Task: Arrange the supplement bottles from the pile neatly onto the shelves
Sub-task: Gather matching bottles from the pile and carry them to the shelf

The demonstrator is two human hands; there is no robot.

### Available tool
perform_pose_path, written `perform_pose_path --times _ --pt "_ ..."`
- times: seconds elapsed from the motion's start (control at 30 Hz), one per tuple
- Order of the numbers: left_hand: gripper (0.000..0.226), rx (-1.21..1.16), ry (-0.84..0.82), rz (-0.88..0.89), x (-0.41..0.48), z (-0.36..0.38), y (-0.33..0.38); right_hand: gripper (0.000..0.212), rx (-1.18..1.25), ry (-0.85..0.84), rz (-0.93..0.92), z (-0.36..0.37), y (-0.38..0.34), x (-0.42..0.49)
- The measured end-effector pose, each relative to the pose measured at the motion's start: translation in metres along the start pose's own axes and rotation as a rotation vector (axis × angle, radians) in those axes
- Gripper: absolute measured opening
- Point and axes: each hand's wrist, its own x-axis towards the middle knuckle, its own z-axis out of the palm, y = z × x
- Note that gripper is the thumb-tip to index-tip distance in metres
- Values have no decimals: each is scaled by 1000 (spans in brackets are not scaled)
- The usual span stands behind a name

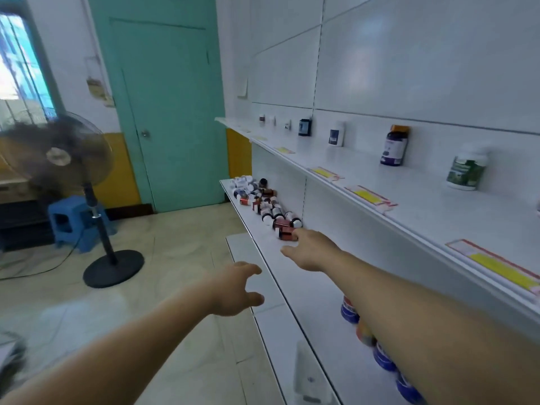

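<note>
The pile of bottles [263, 203] lies jumbled on its side along the back of the middle shelf [292, 276], at the far end near the green door [166, 112]. The right hand [309, 249] reaches over that shelf to the near end of the pile. Its forefinger touches the closest red-brown bottle [285, 233], and the thumb is spread well away from it (so nothing is pinched). The left hand [236, 290] hangs in the air just in front of the shelf edge, fingers [255, 299] loosely curled and apart from the thumb, holding nothing.

On the upper shelf [423, 206] single bottles stand upright and well apart, among them a green-labelled bottle [466, 171] and a dark purple bottle [394, 146]. Blue-capped bottles [349, 309] stand in a row under the right forearm. A fan [58, 153] stands on the floor beside a blue stool [73, 220].
</note>
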Motion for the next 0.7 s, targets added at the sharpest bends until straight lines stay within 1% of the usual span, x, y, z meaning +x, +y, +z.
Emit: perform_pose_path --times 0.1,0.23,0.33,0.43,0.6,0.7 --pt "66 30 -31 36 63 -16 -39 66 30 -15 51 8 -6 70" --pt "65 21 -79 86 153 -21 -85 56 37 9 126 30 -1 168" --pt "65 10 -101 110 228 -20 -121 57 51 31 144 54 4 246" --pt "67 2 -148 121 302 -22 -157 51 88 21 176 73 10 322" --pt "69 46 -251 180 406 -41 -213 52 116 -42 325 87 17 421" --pt "70 84 -304 227 465 -53 -243 62 149 -48 403 95 18 465"
